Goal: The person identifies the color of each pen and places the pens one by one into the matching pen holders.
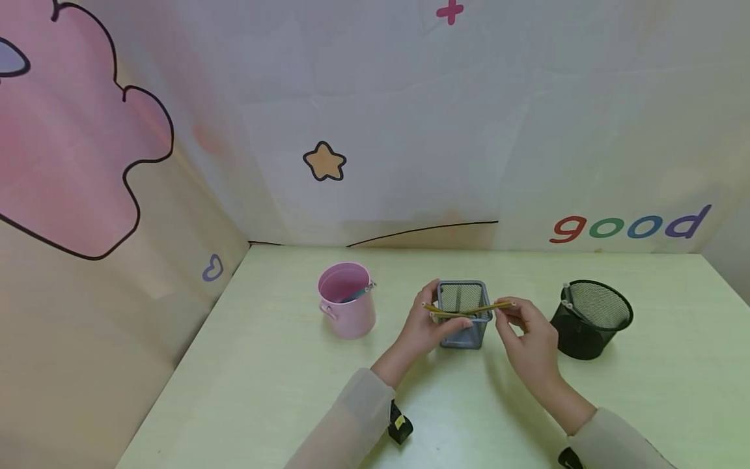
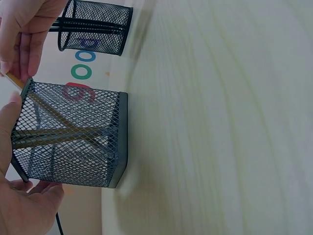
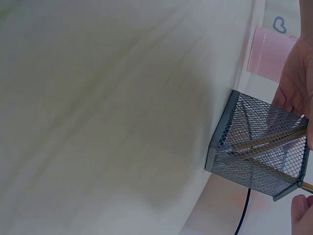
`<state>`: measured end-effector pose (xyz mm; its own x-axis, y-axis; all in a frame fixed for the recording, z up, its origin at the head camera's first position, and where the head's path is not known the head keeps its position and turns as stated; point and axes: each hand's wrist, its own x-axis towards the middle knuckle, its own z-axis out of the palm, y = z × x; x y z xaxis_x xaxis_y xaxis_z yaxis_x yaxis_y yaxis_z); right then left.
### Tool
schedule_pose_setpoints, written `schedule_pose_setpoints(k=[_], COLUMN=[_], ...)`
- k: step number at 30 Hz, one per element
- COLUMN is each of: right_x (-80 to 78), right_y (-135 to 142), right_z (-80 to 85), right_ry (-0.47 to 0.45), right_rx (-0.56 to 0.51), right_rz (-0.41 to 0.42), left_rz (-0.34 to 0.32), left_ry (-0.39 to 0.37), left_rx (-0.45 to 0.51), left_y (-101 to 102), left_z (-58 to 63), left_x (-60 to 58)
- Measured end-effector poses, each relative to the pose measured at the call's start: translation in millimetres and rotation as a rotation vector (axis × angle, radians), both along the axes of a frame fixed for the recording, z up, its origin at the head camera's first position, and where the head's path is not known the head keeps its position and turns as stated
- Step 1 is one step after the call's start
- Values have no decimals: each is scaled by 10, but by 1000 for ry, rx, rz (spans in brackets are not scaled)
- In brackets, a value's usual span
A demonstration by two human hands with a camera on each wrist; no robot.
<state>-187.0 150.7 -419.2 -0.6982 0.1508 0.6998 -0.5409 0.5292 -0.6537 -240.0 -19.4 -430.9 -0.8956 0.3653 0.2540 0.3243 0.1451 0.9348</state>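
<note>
A square grey mesh pen holder (image 1: 463,337) stands at the middle of the table, gripped by my left hand (image 1: 423,329) with the fingers behind its left side and the thumb across the front rim. Yellow pencils (image 2: 54,133) lean inside it, two toward the left hand and one slanting across to the right rim. My right hand (image 1: 532,345) pinches the upper end of that slanting pencil (image 1: 499,305) between thumb and fingertips. Its lower part shows through the mesh (image 3: 259,142) in the right wrist view.
A pink bucket (image 1: 356,320) with a teal pencil (image 1: 357,294) in it stands at the left. To the right is a round black mesh holder (image 1: 577,335) with dark pencils (image 1: 569,301) inside. A printed backdrop (image 1: 410,130) rises behind the table (image 1: 246,391).
</note>
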Motion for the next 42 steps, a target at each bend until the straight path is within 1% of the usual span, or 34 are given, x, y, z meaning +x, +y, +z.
schedule_pose_setpoints(k=[7, 10, 11, 14, 16, 18, 21, 24, 26, 28, 32, 34, 37, 42], right_x=[15, 26, 31, 50, 55, 53, 39, 31, 39, 54, 82, 94, 111, 184], right_y=[28, 34, 34, 35, 39, 45, 59, 69, 70, 68, 72, 81, 96, 138], right_z=[-60, -68, -71, -74, -72, -70, -74, -88, -91, -91, -88, -87, -75, -43], right_ry=[-35, -46, -49, -58, -68, -76, -88, -104, -131, -158, -190, -193, -203, -265], right_rx=[-9, -20, -24, -29, -28, -24, -16, -15, -12, -10, 9, 32, 66, 128], right_rz=[9, 20, 23, 28, 29, 29, 28, 22, 17, 16, 24, 18, 7, -8], left_rz=[7, 4, 6, 6, 13, 23, 54, 87, 108, 131, 173, 183, 186, 184], left_ry=[1, 17, 32, 43, 29, 2, -20, -18, -19, -35, -57, -50, -33, -36], left_rx=[-14, -14, -27, -38, -44, -40, -50, -69, -84, -100, -126, -139, -166, -260], left_y=[6, 4, 0, -7, -6, -2, 5, 11, 10, 0, -39, -58, -83, -104], left_z=[1, -4, -9, -16, -10, -1, 0, -37, -66, -76, -65, -58, -51, -53], left_x=[8, 9, 8, 5, 2, -3, -15, -31, -35, -31, -30, -36, -40, -5])
